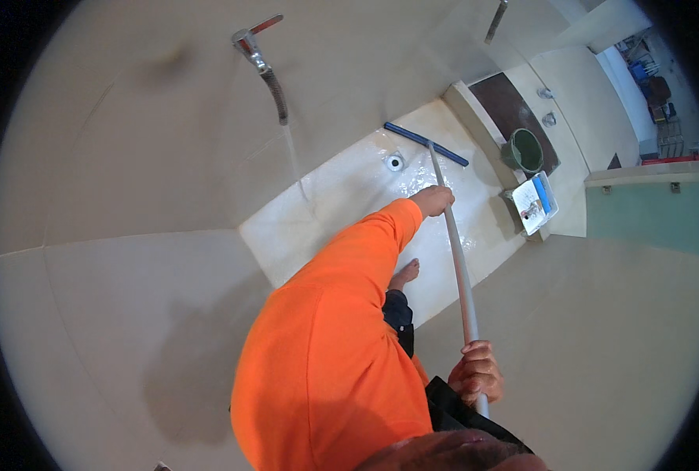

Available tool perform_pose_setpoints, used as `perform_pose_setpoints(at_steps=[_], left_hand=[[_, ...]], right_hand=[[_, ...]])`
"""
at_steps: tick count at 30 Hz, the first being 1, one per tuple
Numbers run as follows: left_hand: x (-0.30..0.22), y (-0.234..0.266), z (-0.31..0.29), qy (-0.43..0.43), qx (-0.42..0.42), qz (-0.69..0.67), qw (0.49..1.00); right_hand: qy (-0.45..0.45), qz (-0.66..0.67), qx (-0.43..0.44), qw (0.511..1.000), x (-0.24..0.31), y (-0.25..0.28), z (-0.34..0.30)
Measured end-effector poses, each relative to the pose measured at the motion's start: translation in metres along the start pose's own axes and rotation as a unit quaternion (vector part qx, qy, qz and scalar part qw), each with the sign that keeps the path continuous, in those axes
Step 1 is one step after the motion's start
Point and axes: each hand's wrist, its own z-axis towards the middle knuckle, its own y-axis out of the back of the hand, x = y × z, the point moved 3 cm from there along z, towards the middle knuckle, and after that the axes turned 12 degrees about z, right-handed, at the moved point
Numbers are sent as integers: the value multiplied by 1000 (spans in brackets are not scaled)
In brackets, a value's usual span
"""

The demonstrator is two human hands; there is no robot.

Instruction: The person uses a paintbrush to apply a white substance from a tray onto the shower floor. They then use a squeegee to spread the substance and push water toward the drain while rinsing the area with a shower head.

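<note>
A floor squeegee [457, 263] with a long pale handle runs from beside my body out to the wet white floor. Its blue blade head [448, 153] rests flat on that floor, just right of a round drain [395, 162]. My left hand [433, 201], at the end of an orange sleeve, is closed around the handle partway along, nearer the blade. Close to the handle's upper end, my right hand [477, 374] wraps around it too, near my chest. Its forearm is mostly hidden. Water glistens around the blade.
A tap [247, 47] with a red lever and a short flexible hose juts from the left wall. A green bucket [524, 151] and a white container [532, 206] holding a blue item stand on the right ledge. My bare foot [409, 271] is on the floor.
</note>
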Motion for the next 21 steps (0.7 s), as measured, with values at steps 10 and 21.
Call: perform_pose_setpoints(at_steps=[10,21], left_hand=[[-8,6,-86,30,-142,-66,987],[-73,22,-133,3,-189,-78,979]], right_hand=[[-53,35,94,994,36,-18,-16],[-123,63,64,988,106,56,31]])
